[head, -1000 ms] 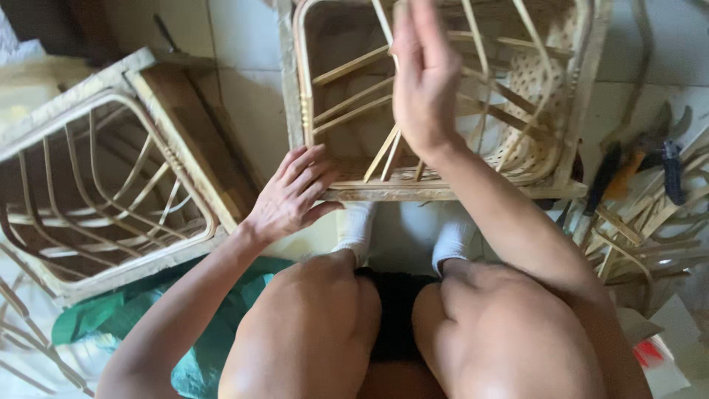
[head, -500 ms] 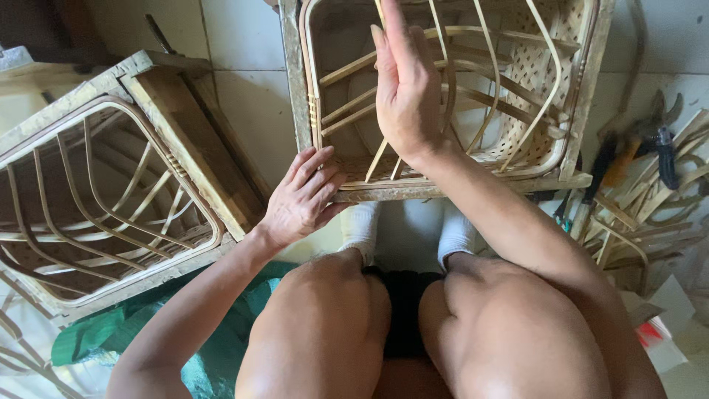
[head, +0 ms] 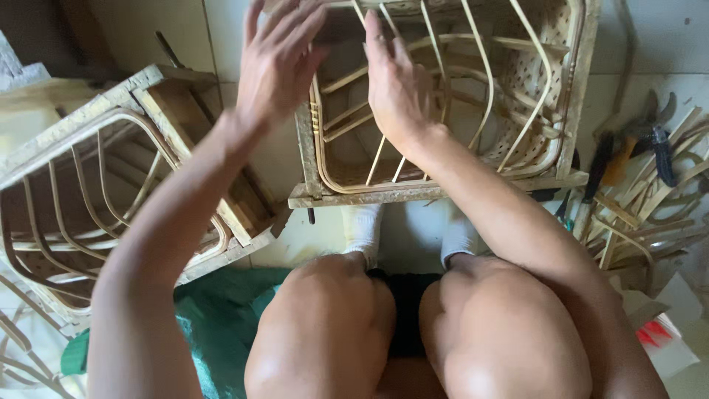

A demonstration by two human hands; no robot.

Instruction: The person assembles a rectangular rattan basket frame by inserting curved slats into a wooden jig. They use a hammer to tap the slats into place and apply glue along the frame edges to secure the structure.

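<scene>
A rattan basket frame [head: 443, 96] fills the upper middle of the frame, set inside a rough, pale wooden mould [head: 436, 193] with squared edges. Its thin, smooth cane ribs curve upward in arcs, and a finely woven, perforated panel lines its right wall. The right hand [head: 399, 85] lies spread flat on the ribs, fingers extended and open, gripping nothing. The left hand [head: 277, 63] hovers at the mould's upper left corner, fingers splayed and loose, also empty. At the left edge sits a second wooden mould [head: 111, 185] holding another skeleton of bent cane. A crumpled green cloth [head: 214, 318] lies on the tiled floor [head: 133, 29] at lower left. At the right edge, pliers [head: 650, 137] with dark handles rest among flat, pale cane strips [head: 650, 214].
</scene>
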